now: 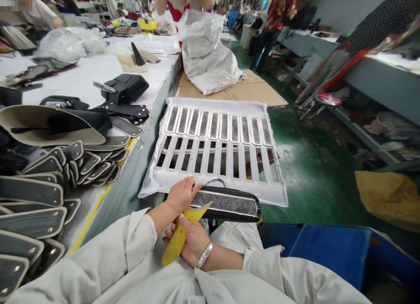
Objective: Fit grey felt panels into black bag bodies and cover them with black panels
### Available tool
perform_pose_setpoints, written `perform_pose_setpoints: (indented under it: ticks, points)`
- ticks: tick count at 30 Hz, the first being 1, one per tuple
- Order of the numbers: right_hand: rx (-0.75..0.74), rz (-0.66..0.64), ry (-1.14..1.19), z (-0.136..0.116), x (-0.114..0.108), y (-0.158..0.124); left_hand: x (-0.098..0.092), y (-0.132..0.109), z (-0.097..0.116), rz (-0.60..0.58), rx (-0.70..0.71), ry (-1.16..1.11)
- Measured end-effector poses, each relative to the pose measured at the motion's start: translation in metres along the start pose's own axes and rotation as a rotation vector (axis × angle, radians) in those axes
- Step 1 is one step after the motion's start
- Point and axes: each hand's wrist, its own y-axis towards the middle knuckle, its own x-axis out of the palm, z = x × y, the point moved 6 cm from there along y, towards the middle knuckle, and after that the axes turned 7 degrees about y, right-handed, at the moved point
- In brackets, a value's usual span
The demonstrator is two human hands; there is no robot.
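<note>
My left hand is closed on the left end of a long black strap piece with a grey fuzzy centre, held just in front of me. My right hand, wearing a silver bracelet, grips a flat yellow scraper tool whose tip touches the strap's near edge. Beyond them lies a white slotted template tray; its far row holds several grey-centred strap pieces, and its near row of slots is open.
Stacked black strap pieces and black bag parts cover the white table on the left. A white sack stands on cardboard ahead. A blue bin sits at lower right, a yellow bag on the green floor. People stand farther back.
</note>
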Motion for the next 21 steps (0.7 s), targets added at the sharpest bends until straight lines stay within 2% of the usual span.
perform_pose_setpoints:
  ticks: [4,7,12,14,19,21]
  points:
    - [-0.038,0.086,-0.032,-0.005,-0.004,-0.004,0.005,-0.003,0.002,0.041,-0.056,-0.015]
    - [-0.082,0.087,-0.084,-0.012,-0.006,-0.006,0.004,-0.001,0.003,0.067,-0.088,-0.098]
    - [0.048,0.04,-0.218,-0.031,-0.02,-0.025,-0.015,-0.007,-0.007,0.056,-0.122,-0.4]
    - [0.014,0.01,-0.213,-0.049,-0.028,-0.036,-0.018,-0.019,-0.019,0.032,-0.132,-0.531]
    - [-0.165,-0.084,-0.233,-0.088,-0.04,-0.06,0.003,-0.057,-0.051,-0.061,-0.184,-1.043]
    - [-0.187,-0.091,-0.244,-0.094,-0.042,-0.064,0.009,-0.063,-0.056,-0.061,-0.185,-1.115]
